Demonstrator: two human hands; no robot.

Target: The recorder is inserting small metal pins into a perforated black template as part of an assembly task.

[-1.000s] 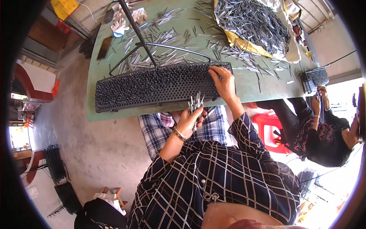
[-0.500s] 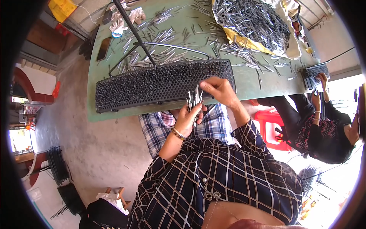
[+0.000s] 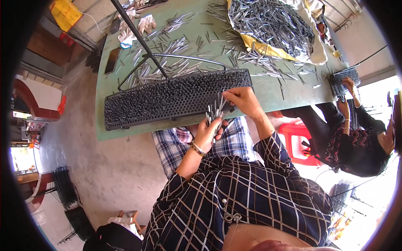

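My left hand (image 3: pixel 204 136) is closed round a loose bundle of thin metal rods (image 3: pixel 214 115), whose tips fan upward. Beside those tips, my right hand (image 3: pixel 244 101) pinches with thumb and forefinger, seemingly on a thin rod; its lower end is lost among the others. Just beyond both hands a long black perforated rack (image 3: pixel 167 95) lies along the table's near edge. Short dark rods crowd most of its holes, while a strip of bare holes shows along the front and right. A wire handle frame with a black bar (image 3: pixel 140 44) rises behind it.
Loose rods (image 3: pixel 176 46) lie strewn over the green table (image 3: pixel 289 94). A sack (image 3: pixel 274 29) heaped with rods sits at the back right. A phone (image 3: pixel 112 60) and gloves (image 3: pixel 127 37) are at the far left. At right, another person's hand (image 3: pixel 348 85) touches a smaller rack.
The right hand has shifted slightly, its fingertips staying near the rod tips. The rack's right part sits a little lower in view. The left hand still holds the bundle.
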